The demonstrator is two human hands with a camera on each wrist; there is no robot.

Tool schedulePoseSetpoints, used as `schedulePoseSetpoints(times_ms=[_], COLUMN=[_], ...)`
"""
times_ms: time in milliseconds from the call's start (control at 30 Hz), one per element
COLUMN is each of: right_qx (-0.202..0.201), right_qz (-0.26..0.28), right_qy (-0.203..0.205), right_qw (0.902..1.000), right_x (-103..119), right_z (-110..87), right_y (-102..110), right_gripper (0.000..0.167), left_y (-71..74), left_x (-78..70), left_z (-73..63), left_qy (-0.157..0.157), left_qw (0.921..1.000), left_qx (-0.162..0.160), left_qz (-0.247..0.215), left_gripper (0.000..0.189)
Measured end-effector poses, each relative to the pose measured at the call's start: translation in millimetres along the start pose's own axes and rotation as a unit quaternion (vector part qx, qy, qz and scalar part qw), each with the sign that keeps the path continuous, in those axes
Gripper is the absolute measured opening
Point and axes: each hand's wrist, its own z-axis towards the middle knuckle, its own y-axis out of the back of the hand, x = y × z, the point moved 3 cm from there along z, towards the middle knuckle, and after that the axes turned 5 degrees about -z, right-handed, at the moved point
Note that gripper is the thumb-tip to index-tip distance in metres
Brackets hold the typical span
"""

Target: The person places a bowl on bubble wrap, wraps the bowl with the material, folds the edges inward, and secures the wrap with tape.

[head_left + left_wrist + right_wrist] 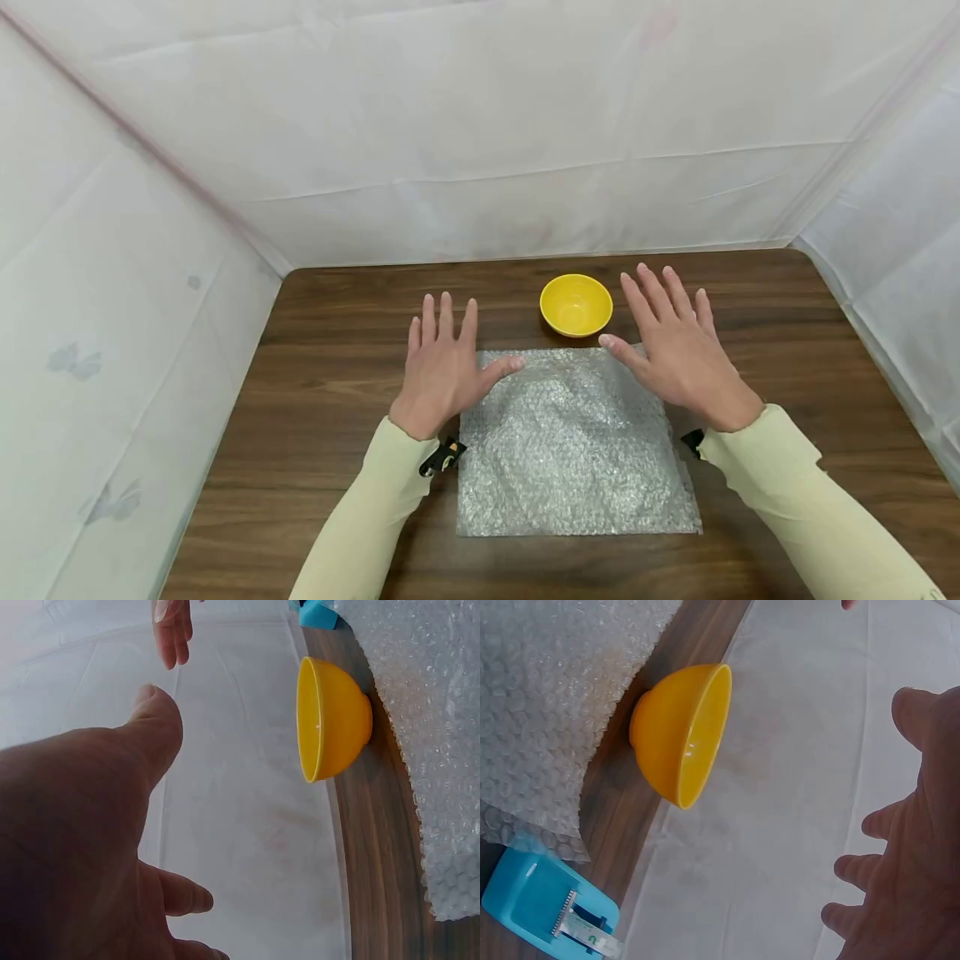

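Observation:
A sheet of bubble wrap (570, 450) lies flat on the wooden table. Just beyond its far edge a yellow bowl (576, 306) stands upright, its inside bare. My left hand (442, 371) is held above the wrap's left edge, fingers straight and spread, holding nothing. Over the wrap's right edge hovers my right hand (678, 354), also spread and holding nothing, its thumb close to the bowl in the head view. In the right wrist view a blue tape dispenser (544, 904) sits beside the wrap's corner; the right hand hides it in the head view.
The dark wooden table (322, 417) has rounded far corners. White sheeting (480, 125) hangs behind it and along both sides, close to the table's edges.

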Motion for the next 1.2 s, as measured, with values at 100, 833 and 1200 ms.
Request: schedulePoseSetpoints(times_ms=[100,833,1200], right_qx=[0.004,-0.010,0.002], right_qz=[0.002,-0.004,-0.003], right_qy=[0.001,0.005,0.010], right_qw=[1.0000,0.9999,0.9999], right_x=[1.0,-1.9,-1.9], right_z=[-0.3,9.3,16.4], right_y=[-7.2,-26.5,-31.7], right_gripper=[0.090,0.088,0.088], left_y=[-5.0,-16.4,-23.2], left_x=[2.9,12.3,17.2], left_z=[-4.4,-4.0,-4.1], left_qy=[0.005,0.016,0.022], left_qw=[1.0000,0.9996,0.9992], left_qx=[0.004,0.019,0.028], left_qz=[0.003,-0.012,-0.016], left_gripper=[0.107,0.105,0.102])
